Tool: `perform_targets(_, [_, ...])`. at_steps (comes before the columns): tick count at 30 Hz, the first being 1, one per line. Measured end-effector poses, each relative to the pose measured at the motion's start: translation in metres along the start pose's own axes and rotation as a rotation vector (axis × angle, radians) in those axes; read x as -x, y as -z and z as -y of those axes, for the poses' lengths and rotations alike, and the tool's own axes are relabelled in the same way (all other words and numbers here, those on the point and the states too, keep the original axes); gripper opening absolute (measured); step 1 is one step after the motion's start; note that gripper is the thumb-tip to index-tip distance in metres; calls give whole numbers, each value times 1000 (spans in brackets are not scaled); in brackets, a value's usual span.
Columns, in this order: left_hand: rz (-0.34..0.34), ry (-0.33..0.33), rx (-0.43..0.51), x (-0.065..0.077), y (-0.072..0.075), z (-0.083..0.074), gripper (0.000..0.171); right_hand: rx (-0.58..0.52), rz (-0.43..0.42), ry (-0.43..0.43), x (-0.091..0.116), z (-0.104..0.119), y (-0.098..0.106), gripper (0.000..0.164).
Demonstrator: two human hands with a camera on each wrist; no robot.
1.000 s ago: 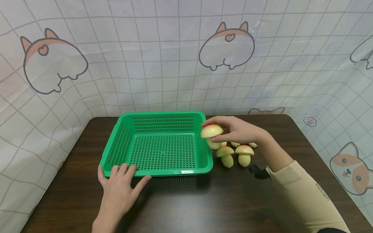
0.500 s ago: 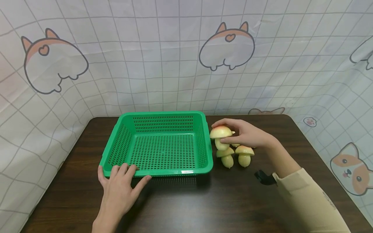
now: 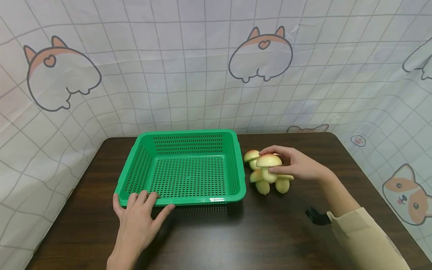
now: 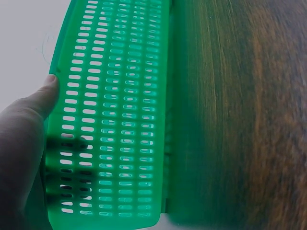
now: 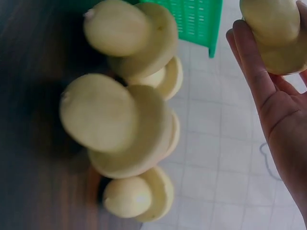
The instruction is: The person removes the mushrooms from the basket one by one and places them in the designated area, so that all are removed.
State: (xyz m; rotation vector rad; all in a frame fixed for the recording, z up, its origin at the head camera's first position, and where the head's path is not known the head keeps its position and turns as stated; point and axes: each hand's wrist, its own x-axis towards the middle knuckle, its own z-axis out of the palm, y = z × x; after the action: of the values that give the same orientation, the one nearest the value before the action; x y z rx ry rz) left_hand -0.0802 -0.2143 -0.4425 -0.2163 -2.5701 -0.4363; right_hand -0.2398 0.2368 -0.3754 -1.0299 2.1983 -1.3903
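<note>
My left hand (image 3: 139, 219) grips the near left rim of a green perforated plastic basket (image 3: 189, 200). In the left wrist view the thumb (image 4: 47, 93) lies at the rim, and dark finger shapes show through the slots. My right hand (image 3: 298, 163) holds a pale yellow mushroom (image 3: 269, 161) with a reddish cap between thumb and fingers, stem down, above other mushrooms. Below it, two mushrooms stand at the front, one on the left (image 3: 263, 186) and one on the right (image 3: 282, 185). Another mushroom (image 3: 251, 157) is by the basket's right side. In the right wrist view the held mushroom (image 5: 273, 21) is partly cut off.
The dark wooden table (image 3: 216, 240) carries the basket and the mushrooms. Behind it hangs a white gridded cloth (image 3: 189, 93) with corgi drawings. A black strap piece (image 3: 318, 216) juts from the right sleeve (image 3: 364, 240).
My right hand has moved right and slightly nearer with the mushroom, away from the basket's right rim. A mushroom beside the basket has come into view. My left hand has stayed in place.
</note>
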Motion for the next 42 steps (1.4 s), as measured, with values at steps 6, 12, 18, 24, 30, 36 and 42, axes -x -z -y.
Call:
perform_targets(6, [4,1,-2,0,0,0,48,23,-37,25,14,-10,3,45])
perform_targets(12, [1,-2,1,0,0,0,48,27,-99,-26,29,-17,3,46])
perform_targets(18, [4,-1,-2,1,1,0,48,14,-113,-4,36,-23,6,45])
perform_targets(24, [3,-4,1,1,1,0,49,-22,-103,30,41,-27,10,45])
perform_targets(30, [0,-6,1,1,0,0,48,-9,-116,27,46,-33,16,46])
perform_targets(36, [-16,-20,-2,1,-1,1,50,13,-152,-23,54,-39,20,46])
perform_targets(42, [-20,-22,-2,1,-2,1,50,44,-182,-80,63,-42,24,44])
